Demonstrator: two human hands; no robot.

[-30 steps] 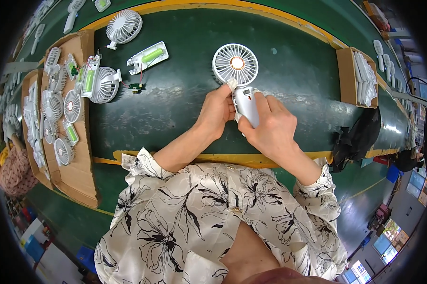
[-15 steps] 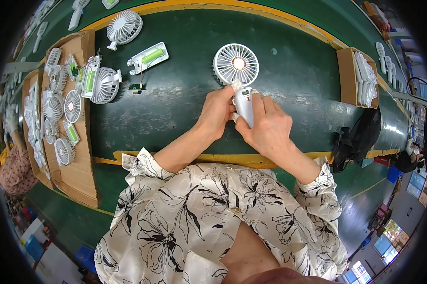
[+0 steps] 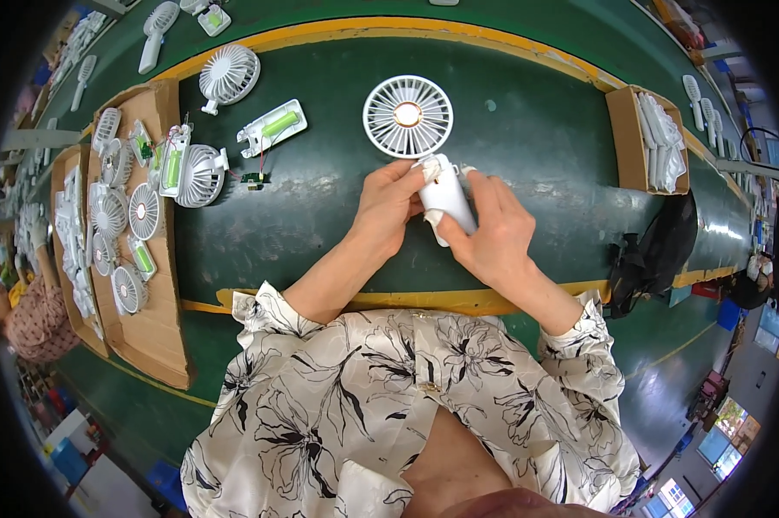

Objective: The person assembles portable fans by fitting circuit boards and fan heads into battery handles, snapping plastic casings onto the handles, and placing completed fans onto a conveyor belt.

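Fan [image 3: 417,143] aloft over the near-middle of the table [image 3: 536,104], both hands on it. Left hand [image 3: 387,205] pinches at the neck. Right hand [image 3: 497,229] grips the handle [image 3: 451,197], thumb on its lower part.

Changed in the last half second: fan head [image 3: 407,115] has swung left, handle leaning more, its near end to the right. The left thumb [image 3: 430,168] has come over the top of the handle; the dark window I could read there a moment ago no longer shows. My view has tipped slightly too, so I discount the small slide of everything else. I take it as re-aiming the handle mid-work, finger pressure now at its top; nothing released.

Hidden: whatever lies under that thumb, save a small orange mark beside it. Left fingers run behind the handle; I can't tell how firmly they hold. Handle's underside, unseen. Whether the blades spin, can't say.

Far left, wires run near a small board [image 3: 253,180], too fine to trace. Parts in the left tray [image 3: 169,285] overlap; white pieces in the right carton [image 3: 624,147] blend together. Person [image 3: 40,315] at the left rim, warped and cut off.
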